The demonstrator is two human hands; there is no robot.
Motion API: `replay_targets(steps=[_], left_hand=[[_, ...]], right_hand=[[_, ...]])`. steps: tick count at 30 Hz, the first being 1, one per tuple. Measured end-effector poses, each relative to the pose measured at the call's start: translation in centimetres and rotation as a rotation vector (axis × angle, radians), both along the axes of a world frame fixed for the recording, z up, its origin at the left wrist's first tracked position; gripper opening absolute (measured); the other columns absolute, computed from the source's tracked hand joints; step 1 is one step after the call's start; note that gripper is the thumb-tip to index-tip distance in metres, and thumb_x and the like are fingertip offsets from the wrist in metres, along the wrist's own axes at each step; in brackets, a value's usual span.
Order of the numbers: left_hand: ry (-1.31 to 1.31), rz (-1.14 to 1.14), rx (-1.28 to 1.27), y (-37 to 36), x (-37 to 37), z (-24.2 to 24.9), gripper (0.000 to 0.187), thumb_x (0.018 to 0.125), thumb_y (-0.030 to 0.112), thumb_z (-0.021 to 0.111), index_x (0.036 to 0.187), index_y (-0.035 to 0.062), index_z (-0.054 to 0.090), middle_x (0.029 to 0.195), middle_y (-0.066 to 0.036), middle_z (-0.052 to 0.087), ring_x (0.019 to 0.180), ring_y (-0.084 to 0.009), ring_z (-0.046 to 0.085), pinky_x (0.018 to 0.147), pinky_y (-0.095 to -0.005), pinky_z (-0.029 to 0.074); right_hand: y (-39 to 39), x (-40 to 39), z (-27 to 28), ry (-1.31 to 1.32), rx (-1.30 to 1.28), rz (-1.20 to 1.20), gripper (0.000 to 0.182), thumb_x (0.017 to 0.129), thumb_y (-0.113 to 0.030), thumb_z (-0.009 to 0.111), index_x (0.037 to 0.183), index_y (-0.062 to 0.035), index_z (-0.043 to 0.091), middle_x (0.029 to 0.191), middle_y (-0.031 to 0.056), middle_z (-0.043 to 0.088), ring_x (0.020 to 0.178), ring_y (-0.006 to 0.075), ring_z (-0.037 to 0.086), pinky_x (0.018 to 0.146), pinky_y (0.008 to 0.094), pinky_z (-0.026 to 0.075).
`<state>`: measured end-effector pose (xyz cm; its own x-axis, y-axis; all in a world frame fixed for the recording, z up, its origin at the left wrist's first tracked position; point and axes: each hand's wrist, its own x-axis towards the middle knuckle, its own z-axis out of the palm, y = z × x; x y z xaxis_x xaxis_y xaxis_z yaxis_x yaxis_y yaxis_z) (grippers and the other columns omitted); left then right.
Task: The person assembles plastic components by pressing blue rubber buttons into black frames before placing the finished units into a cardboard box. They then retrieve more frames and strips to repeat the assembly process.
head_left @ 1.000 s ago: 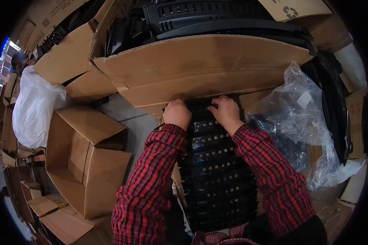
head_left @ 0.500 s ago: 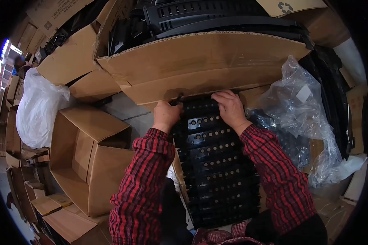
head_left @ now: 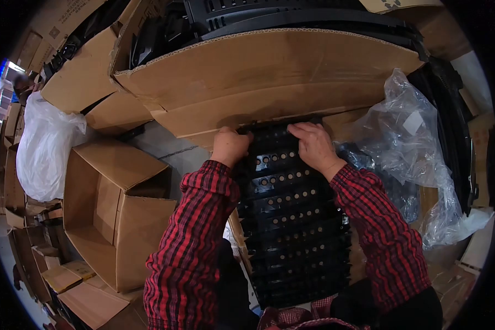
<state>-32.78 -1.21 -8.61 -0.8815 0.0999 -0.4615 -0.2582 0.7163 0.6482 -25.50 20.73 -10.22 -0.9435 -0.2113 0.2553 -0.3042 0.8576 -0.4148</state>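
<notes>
Black ribbed plastic parts with rows of round holes (head_left: 291, 206) lie in a long column in front of me, overlapping from the cardboard box's wall down toward my lap. My left hand (head_left: 231, 146) is closed on the upper left end of the topmost black part, its fingertips partly hidden. On the upper right end of the same part, my right hand (head_left: 315, 145) has its fingers bent together over the edge. Both hands are close below the folded cardboard flap.
A large cardboard box (head_left: 269, 71) filled with black plastic parts (head_left: 291, 14) stands ahead. Clear plastic film (head_left: 410, 129) lies at right. An open carton (head_left: 146, 242) and a white plastic bag (head_left: 47, 148) are at left. A blurred person (head_left: 23, 88) shows far left.
The view has shifted slightly, with the large box appearing a little higher and further left. My left hand has turned more over the part's end; my right hand remains at the other end.
</notes>
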Motion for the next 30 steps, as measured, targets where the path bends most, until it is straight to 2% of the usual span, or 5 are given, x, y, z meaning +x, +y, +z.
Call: replay_targets(steps=[14,17,21,27,30], left_hand=[[0.018,0.082,0.194,-0.5,1.0,1.7,0.031,0.080,0.026,0.066,0.098,0.0016,0.063,0.072,-0.008,0.064,0.058,-0.0168,0.059,0.057,-0.0288,0.047],[-0.228,0.201,0.646,-0.7,4.2,7.4,0.019,0.082,0.019,0.066,0.093,0.0048,0.061,0.069,-0.001,0.058,0.051,-0.0082,0.049,0.047,-0.0214,0.039],[-0.590,0.200,0.992,0.4,12.3,11.6,0.013,0.085,0.017,0.066,0.089,0.0072,0.059,0.071,0.001,0.055,0.054,-0.0045,0.047,0.046,-0.0183,0.036],[-0.821,0.064,1.166,4.4,20.9,13.1,0.015,0.088,0.021,0.063,0.090,0.0062,0.058,0.073,-0.001,0.056,0.057,-0.0062,0.049,0.049,-0.0185,0.039],[-0.890,0.421,1.263,6.6,22.1,11.3,0.032,0.094,0.037,0.050,0.091,0.0057,0.056,0.081,-0.005,0.059,0.070,-0.0132,0.057,0.054,-0.0233,0.049]], right_hand=[[-1.1,0.1,0.5,-0.097,0.132,0.054,0.043,0.068,0.005,0.051,0.108,-0.0041,0.064,0.107,0.0104,0.063,0.107,0.0265,0.054,0.092,0.0360,0.039],[-2.0,1.7,3.0,0.036,-0.017,0.001,0.037,0.074,0.002,0.054,0.109,-0.0038,0.063,0.106,0.0092,0.063,0.104,0.0220,0.056,0.088,0.0323,0.041],[-2.9,9.3,10.6,-0.815,-1.367,-0.236,0.028,0.092,-0.020,0.055,0.113,-0.0031,0.060,0.107,0.0044,0.062,0.101,0.0116,0.056,0.082,0.0256,0.043],[-1.1,19.8,14.3,-0.783,-1.581,-0.289,0.033,0.095,-0.026,0.051,0.117,-0.0010,0.056,0.103,0.0030,0.060,0.094,0.0116,0.057,0.083,0.0276,0.045],[-1.4,21.9,14.4,-0.576,-1.424,-0.458,0.031,0.094,-0.020,0.054,0.116,0.0013,0.056,0.100,0.0024,0.059,0.087,0.0099,0.056,0.078,0.0254,0.045]])
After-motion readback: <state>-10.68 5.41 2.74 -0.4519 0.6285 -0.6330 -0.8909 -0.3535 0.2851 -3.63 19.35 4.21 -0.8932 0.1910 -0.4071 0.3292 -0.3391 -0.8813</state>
